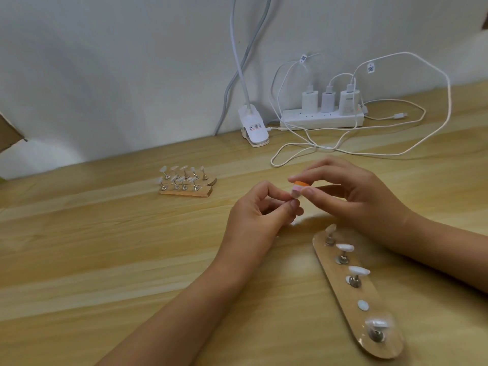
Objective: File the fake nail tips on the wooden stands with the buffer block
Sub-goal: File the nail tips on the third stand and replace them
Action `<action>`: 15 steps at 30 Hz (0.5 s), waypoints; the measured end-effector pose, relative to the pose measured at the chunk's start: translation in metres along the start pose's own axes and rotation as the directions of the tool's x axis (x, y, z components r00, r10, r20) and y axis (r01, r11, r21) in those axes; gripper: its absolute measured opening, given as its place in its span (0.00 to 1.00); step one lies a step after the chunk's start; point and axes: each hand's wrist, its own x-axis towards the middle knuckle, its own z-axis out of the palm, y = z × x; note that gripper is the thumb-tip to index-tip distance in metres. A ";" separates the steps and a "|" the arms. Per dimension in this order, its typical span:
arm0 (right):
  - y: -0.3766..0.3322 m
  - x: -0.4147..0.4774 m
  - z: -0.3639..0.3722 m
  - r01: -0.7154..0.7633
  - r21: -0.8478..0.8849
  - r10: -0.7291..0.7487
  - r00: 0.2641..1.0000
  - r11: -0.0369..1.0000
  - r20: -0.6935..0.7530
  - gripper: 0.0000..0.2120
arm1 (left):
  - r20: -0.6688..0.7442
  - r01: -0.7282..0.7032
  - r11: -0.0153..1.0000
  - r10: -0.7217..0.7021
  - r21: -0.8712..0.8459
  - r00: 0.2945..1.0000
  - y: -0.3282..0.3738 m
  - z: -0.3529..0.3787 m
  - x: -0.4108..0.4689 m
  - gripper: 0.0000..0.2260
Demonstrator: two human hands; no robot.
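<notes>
Nearest, at lower right on the desk (105, 247), a long wooden stand (351, 297) carries four pegs topped with pale nail tips (359, 270) and one bare round spot. Just beyond it, both hands meet above the desk. The left hand (253, 215) pinches something small and mostly hidden in its fingers, likely a nail tip lifted off that bare spot. The right hand (353, 188) pinches a small orange-and-pink buffer block (299, 185), its end touching what the left holds. Filing this tip looks under way; next come short, light strokes, then returning it. Farther left, two more stands (184, 191) wait. Against the wall sit a clip lamp (253, 128) and power strip (322, 118).
</notes>
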 end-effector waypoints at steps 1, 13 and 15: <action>0.000 0.000 0.000 0.033 -0.023 -0.033 0.999 0.999 -0.003 0.12 | 0.000 0.000 1.000 0.000 -0.006 1.000 0.000 0.000 0.000 0.06; 0.004 0.002 -0.003 0.127 -0.172 -0.134 0.991 0.977 -0.025 0.11 | -0.038 0.029 0.999 -0.030 -0.042 0.999 0.001 -0.001 0.000 0.06; 0.005 0.002 -0.002 0.147 -0.186 -0.151 0.988 0.971 -0.010 0.11 | -0.043 0.039 0.999 -0.040 -0.037 0.998 0.001 -0.001 0.001 0.06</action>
